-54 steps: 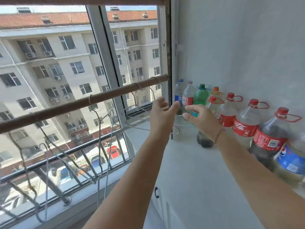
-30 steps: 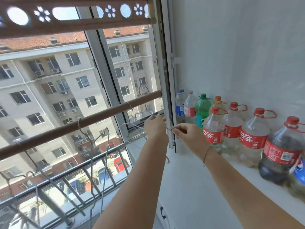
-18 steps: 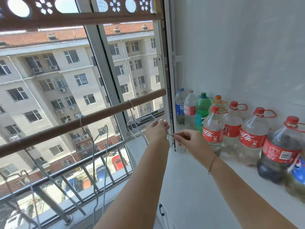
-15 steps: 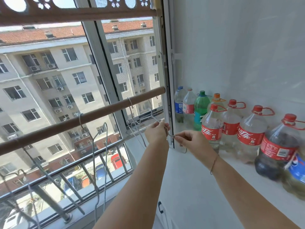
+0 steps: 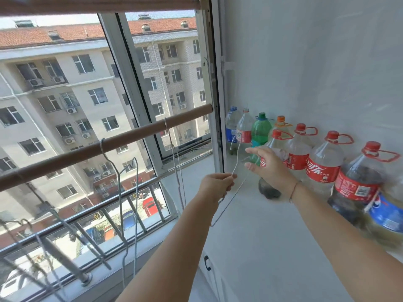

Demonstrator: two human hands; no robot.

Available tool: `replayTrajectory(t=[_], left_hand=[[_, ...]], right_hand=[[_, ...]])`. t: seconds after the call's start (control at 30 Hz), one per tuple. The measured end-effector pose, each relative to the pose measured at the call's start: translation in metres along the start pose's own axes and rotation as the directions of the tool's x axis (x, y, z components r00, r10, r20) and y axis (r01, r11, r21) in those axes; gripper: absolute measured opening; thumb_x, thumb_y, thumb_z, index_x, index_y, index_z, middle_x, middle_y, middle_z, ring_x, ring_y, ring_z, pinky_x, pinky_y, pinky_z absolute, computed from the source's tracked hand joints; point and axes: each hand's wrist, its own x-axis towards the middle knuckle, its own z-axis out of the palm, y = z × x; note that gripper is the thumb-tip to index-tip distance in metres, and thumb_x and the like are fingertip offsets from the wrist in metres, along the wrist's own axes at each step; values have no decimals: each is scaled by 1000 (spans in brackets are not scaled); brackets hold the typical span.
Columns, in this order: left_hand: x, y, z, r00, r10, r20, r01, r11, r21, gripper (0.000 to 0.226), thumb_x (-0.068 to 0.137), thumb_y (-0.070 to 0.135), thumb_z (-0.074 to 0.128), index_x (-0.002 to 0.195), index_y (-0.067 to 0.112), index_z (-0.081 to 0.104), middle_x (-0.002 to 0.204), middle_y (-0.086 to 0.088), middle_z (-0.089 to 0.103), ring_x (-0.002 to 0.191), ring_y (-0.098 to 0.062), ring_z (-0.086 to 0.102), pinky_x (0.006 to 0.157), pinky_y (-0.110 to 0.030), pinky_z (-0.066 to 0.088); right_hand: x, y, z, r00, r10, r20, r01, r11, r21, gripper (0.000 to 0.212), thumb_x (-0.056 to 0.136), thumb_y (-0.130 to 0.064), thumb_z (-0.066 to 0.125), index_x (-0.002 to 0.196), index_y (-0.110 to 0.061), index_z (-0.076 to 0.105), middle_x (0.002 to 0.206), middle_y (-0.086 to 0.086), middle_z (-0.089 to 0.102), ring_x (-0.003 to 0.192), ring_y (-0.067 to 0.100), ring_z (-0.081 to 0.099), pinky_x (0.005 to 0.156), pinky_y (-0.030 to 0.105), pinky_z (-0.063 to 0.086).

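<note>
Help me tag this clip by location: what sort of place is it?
Probably an enclosed apartment balcony used for drying laundry: a wooden rod carrying wire hangers spans a window facing another block, the left hand holds another hanger, and soda bottles line a white cabinet top.

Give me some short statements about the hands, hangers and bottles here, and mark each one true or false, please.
1. The left hand grips a wire hanger. True.
2. The right hand holds a bottle. False: it is open and grips nothing.
3. Other hangers hang on the wooden rod. True.
4. The green bottle has a red cap. False: its cap is green.
</note>
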Motion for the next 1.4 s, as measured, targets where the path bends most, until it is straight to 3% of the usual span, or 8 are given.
replayTrajectory(t=[0.27,0.37,0.43,0.53,0.63,0.87,1.07,1.4], left_hand=[[-1,9,-4,976,169,-135,-146,975,168,22,92,14,52,98,16,73,66,-2,53,35,-3,32,37,-12,27],[0,13,-3,929,266,-257,-207,950,234,16,87,25,58,94,27,73,87,3,62,81,-16,61,71,-26,49],[-2,16,-1,872,341,-352,-240,923,300,13,83,32,63,94,31,70,109,3,56,110,-21,49,97,-35,40],[-8,29,6,810,436,-392,-369,899,236,16,85,29,64,98,22,70,98,4,60,98,-12,53,92,-28,43],[-18,49,17,902,339,-268,-377,920,-104,20,88,21,62,99,7,71,73,2,65,67,-9,56,72,-23,50],[-12,75,16,964,188,-187,-248,887,-389,23,88,13,61,101,-4,68,73,-8,64,62,-12,57,65,-18,53],[2,77,-3,989,48,-140,-115,846,-521,6,87,8,62,84,5,67,75,-9,69,61,-13,65,67,-23,55],[10,57,-7,995,-21,-93,-32,847,-531,27,87,8,62,111,-6,63,76,-10,68,55,-11,65,55,-19,56]], right_hand=[[-11,0,-43,977,108,183,-78,984,-161,18,90,-28,55,102,-19,65,94,0,70,92,14,64,81,26,49],[-22,-11,-56,982,96,162,-55,970,-238,16,92,-21,52,92,-14,67,72,2,70,59,-3,59,57,9,42],[-28,-20,-60,992,72,101,-46,968,-246,16,91,-18,53,86,-12,67,64,2,68,49,-6,55,53,5,40],[-34,-35,-56,999,4,-35,-14,960,-281,14,90,-20,56,80,-18,66,62,-2,67,49,-4,55,52,8,41],[-37,-48,-49,983,-58,-177,-6,940,-342,15,90,-24,56,87,-17,69,61,-5,65,55,4,57,50,17,36],[-24,-65,-23,970,-89,-228,21,959,-283,17,89,-25,55,79,-19,66,59,-7,65,58,11,61,61,31,51],[-9,-70,-9,982,-95,-162,54,969,-239,15,89,-27,56,88,-19,69,62,-6,68,60,8,63,62,28,52],[-8,-49,4,998,18,-68,-32,978,-207,15,91,-29,54,84,-23,65,61,-8,66,58,2,61,56,18,40]])
